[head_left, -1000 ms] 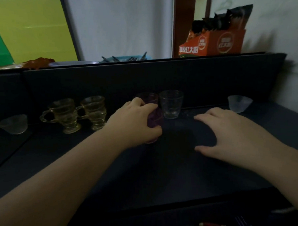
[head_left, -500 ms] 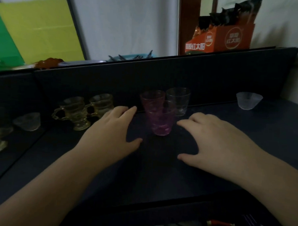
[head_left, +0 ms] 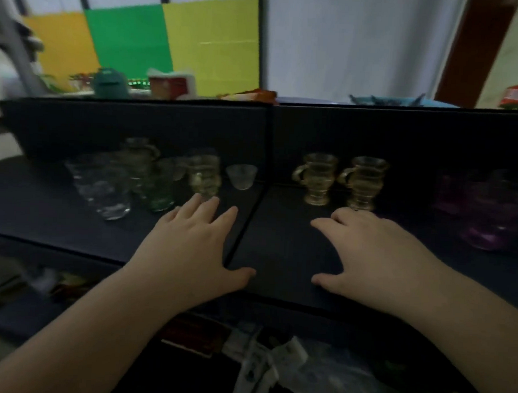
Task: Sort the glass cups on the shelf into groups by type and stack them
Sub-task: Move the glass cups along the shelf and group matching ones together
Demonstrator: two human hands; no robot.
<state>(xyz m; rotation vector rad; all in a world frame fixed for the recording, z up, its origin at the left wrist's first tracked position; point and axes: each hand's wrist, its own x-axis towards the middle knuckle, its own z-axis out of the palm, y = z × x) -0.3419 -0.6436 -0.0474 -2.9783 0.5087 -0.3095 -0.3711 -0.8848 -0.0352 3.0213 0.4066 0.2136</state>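
1. Now, at the far left of the dark shelf (head_left: 58,217) stands a blurred cluster: clear tumblers (head_left: 104,186), a green glass (head_left: 158,196) and a handled mug (head_left: 203,176), with a small clear cup (head_left: 241,176) just to their right.
2. Both hands hold nothing. The left hand (head_left: 190,252) lies flat with fingers spread, its tips near the handled mug; that mug looks like the next pick, judging by the matching pair to the right.
3. To do this well, pinch the mug by its body or handle, lift it straight up clear of the crowded green glass, and carry it across the seam between the two shelf panels.
4. Two amber handled mugs (head_left: 338,179) stand side by side just beyond the right hand (head_left: 377,255), which rests open, fingers loosely extended. This hand could steady the pair as the third arrives.
5. Purple cups (head_left: 485,218) sit blurred at the far right, apparently nested.
6. Compared with half a second ago, the view has swung left: the purple cups have gone from centre to the right edge, the left cluster has come into sight, and both hands have shifted left with it.
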